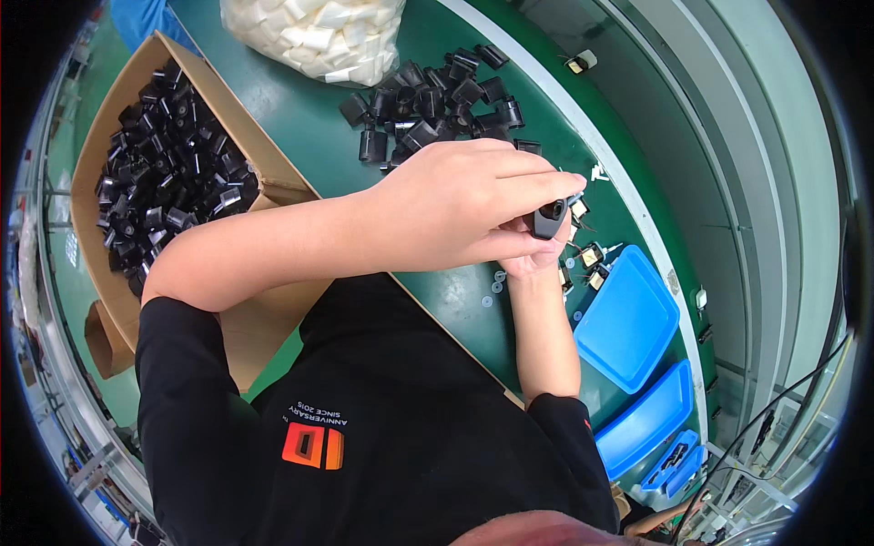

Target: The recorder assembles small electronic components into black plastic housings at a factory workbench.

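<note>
The left hand [482, 196] pinches one black piece [549, 220] between thumb and fingers. The right hand [535, 261] is just beneath, mostly covered, so from where I stand I cannot tell how its fingers close. The piece is over the green table [296, 127], well to the right of the carton [235, 114].

As I judge it, this one piece is midway through handling: neither set down nor let go. Which loose ones are finished, I cannot tell; the carton, full of similar pieces, suggests plenty is left.

Now the counts. Right of the carton, near the hands, are about five clear washers [496, 288] and at least four yellow-topped parts [592, 256]. Nearer the carton, also on its right, is one heap [428, 105] of perhaps thirty black pieces, overlapping, and one bag [319, 32] of white pieces, too many to count. Farthest right of the carton are four blue trays [628, 318], two large and two small.
</note>
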The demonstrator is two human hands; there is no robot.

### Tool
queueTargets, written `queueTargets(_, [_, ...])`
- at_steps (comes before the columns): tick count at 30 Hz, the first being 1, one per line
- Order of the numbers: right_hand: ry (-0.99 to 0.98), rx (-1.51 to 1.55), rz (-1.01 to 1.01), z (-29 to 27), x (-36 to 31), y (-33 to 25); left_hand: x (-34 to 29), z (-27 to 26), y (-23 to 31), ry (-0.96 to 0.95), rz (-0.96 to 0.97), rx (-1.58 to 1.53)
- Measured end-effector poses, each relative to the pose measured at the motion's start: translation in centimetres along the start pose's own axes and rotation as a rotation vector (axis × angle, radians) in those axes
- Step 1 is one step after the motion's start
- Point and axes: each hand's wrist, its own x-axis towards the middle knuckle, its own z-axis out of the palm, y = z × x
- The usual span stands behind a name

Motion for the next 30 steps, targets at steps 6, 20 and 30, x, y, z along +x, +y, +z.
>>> queueTargets(6, [0.321,0.117,-0.025,-0.6,-0.6,1.0,-0.6,0.4,0.1,0.031,0.012,0.006])
queueTargets(20, [0.002,-0.031,-0.032,-2.8,-0.4,0.2,-0.3,0.8,0.4,0.019,0.011,0.025])
queueTargets(30, [0.05,-0.303,-0.169,1.3,0.5,-0.3,-0.3,0.1,-0.8,0.038,0.055,0.037])
